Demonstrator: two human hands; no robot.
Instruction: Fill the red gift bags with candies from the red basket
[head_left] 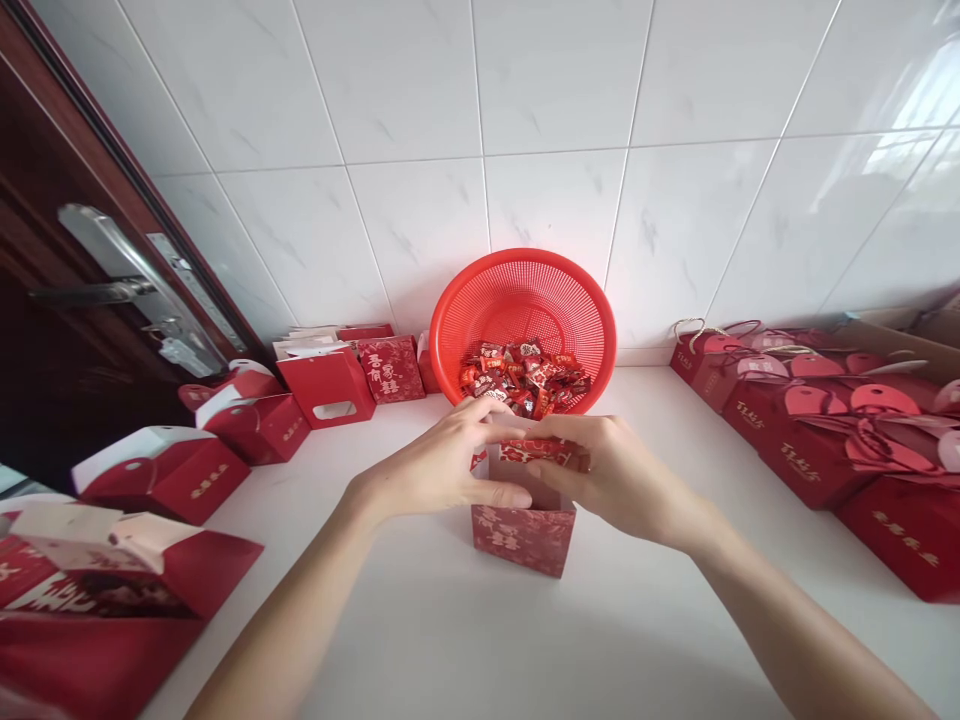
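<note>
A red patterned paper gift box (523, 540) with pale lettering stands upright on the white surface in front of me. Its top is open and shows a pale inside. My left hand (457, 455) holds the upper left of the box, thumb along the front rim and fingers at the back. My right hand (611, 470) grips the upper right side, its thumb pointing into the opening and its fingers over a patterned back flap. The fingertips of both hands come close together above the box. My hands hide part of the rim and flaps.
Behind the box, a red plastic basket (525, 262) leans toward the wall with several wrapped candies (517, 372) inside. Red boxes (259, 428) line the left, near a dark door (45, 240). Closed red boxes (806, 445) with handles crowd the right. White tiles (555, 80) form the back wall.
</note>
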